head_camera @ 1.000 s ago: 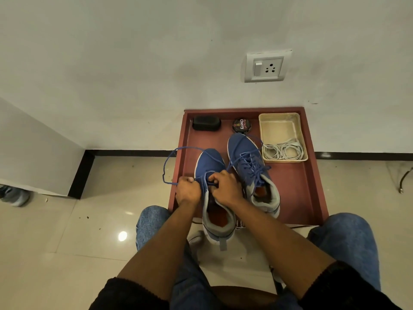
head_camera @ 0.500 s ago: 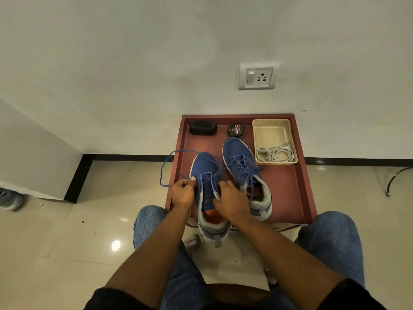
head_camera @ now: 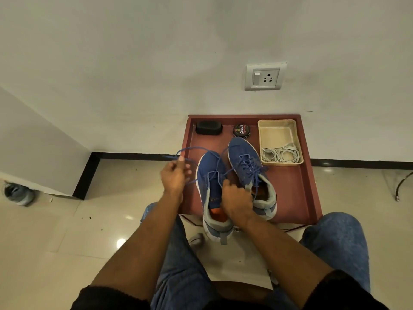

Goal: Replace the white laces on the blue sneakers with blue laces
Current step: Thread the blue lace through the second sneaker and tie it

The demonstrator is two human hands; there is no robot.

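Head view: beige basket holds white laces.

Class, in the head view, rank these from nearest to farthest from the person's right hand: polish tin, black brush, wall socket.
From the right hand:
1. Polish tin, at the tray's back, middle.
2. Black brush, back-left corner of the tray; only slightly farther.
3. Wall socket, up on the wall.
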